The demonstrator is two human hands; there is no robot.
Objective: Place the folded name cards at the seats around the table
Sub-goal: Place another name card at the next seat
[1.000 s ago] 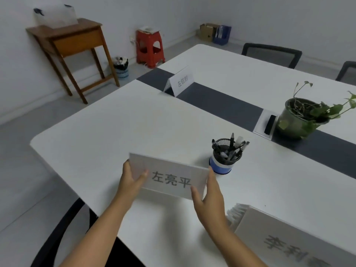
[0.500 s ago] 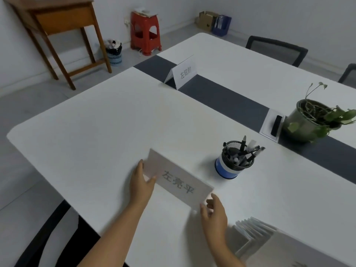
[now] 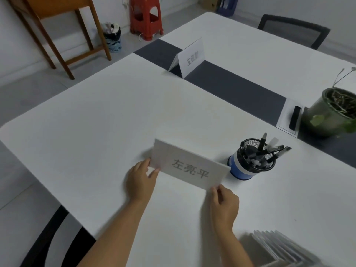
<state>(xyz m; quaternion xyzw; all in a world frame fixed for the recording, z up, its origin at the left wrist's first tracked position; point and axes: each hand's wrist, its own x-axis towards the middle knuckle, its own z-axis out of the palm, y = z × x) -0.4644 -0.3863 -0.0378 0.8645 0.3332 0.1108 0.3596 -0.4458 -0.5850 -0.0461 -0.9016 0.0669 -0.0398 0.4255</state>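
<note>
A white folded name card (image 3: 189,166) with grey printed characters rests on the white table (image 3: 100,132) near its front edge. My left hand (image 3: 141,181) pinches the card's lower left corner. My right hand (image 3: 224,202) pinches its lower right corner. A second folded name card (image 3: 189,57) stands upright on the dark centre strip at the far side. A stack of several folded cards (image 3: 277,249) lies at the bottom right, blurred.
A blue mesh pen holder (image 3: 250,160) stands just right of the held card. A potted plant (image 3: 333,112) and a black eraser (image 3: 294,117) sit at the right. Black chairs (image 3: 292,30) surround the table; a wooden desk (image 3: 63,22), red stool (image 3: 146,17) and bin stand behind.
The card has gone from raised and facing me to lower on the table and tilted, its right end nearer me. My view has dipped and shifted left; both hands still hold its corners.
</note>
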